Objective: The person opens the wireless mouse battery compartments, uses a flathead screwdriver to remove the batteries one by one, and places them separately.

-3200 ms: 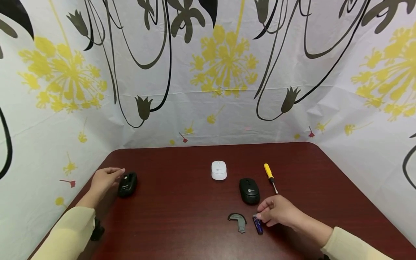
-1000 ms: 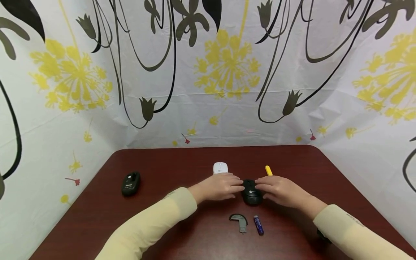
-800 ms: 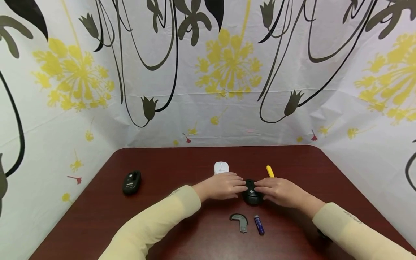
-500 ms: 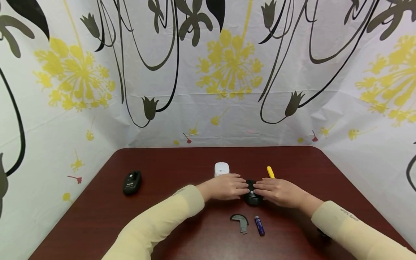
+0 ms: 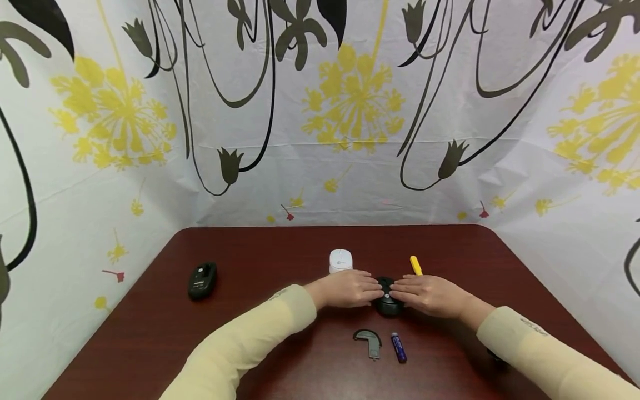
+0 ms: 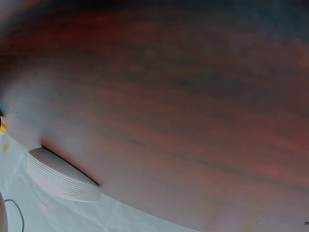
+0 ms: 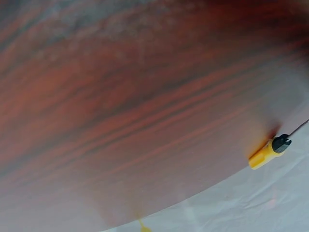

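In the head view my left hand (image 5: pixel 350 289) and right hand (image 5: pixel 427 294) lie over the black computer mouse (image 5: pixel 389 306) from its two sides. The fingers of both hands are straight, their tips meeting on its top and hiding much of it. Just below lie a grey cover piece (image 5: pixel 373 348) with a curved dark edge and a blue battery (image 5: pixel 398 348). Beyond the left hand stands a white mouse (image 5: pixel 341 259), partly hidden, its ridged side also visible in the left wrist view (image 6: pixel 65 179). Neither wrist view shows a hand plainly.
A second black mouse (image 5: pixel 202 281), with a dark recess and small pale print on it, lies at the table's left. Behind my right hand is a yellow-handled screwdriver (image 5: pixel 416 265), its shaft hidden. A patterned cloth (image 5: pixel 275 194) hangs beyond the dark red table (image 5: pixel 270 250).
My left hand has come across from the black mouse at the left, and my right hand has moved up from the battery. Both have settled on the middle black mouse, almost still lately.
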Motion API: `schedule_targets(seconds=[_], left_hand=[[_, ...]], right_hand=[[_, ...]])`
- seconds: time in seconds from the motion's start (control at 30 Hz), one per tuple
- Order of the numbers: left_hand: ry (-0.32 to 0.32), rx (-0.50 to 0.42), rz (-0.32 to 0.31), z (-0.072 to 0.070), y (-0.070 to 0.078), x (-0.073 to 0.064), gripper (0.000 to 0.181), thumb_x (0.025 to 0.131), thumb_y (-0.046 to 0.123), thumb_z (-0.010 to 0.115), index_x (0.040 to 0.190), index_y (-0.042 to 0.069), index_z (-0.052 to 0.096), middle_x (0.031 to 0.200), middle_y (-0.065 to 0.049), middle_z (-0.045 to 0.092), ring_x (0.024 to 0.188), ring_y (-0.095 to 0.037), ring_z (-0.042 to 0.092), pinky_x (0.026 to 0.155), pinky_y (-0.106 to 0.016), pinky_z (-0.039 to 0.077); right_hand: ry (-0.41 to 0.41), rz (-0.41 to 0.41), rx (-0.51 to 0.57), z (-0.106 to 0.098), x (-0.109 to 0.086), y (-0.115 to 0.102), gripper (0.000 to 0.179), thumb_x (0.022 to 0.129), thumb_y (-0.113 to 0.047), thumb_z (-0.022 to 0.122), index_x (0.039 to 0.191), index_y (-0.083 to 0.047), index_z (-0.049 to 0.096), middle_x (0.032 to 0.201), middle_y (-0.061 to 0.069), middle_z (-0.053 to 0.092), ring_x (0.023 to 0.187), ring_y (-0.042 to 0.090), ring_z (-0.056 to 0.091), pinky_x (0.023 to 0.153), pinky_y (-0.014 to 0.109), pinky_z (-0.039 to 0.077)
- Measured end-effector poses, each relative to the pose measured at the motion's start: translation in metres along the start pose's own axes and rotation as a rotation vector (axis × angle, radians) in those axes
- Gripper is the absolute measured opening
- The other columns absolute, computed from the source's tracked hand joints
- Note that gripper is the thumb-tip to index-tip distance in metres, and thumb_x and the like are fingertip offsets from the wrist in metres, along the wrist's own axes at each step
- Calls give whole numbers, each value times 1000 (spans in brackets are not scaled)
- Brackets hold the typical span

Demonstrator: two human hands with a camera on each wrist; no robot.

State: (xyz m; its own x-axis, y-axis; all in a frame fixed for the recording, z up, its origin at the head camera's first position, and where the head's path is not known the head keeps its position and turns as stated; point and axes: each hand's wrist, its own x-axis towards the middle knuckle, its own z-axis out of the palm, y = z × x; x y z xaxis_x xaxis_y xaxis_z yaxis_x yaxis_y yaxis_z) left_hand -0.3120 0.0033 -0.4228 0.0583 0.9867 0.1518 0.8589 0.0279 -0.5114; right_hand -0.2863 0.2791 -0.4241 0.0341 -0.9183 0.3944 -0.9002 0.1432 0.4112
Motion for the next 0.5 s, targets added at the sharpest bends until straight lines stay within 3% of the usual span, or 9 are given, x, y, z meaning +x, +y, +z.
schedule_targets(seconds=[0.5], left_hand=[[67,92,27,1,0,7,30,101,25,54,122,9,67,117,-3,68,111,-12,61,102,-28,43]], right_hand=[[24,-37,-26,0,0,-1,41,108,-17,33,113,1,69,109,12,70,97,20,68,78,38,57]])
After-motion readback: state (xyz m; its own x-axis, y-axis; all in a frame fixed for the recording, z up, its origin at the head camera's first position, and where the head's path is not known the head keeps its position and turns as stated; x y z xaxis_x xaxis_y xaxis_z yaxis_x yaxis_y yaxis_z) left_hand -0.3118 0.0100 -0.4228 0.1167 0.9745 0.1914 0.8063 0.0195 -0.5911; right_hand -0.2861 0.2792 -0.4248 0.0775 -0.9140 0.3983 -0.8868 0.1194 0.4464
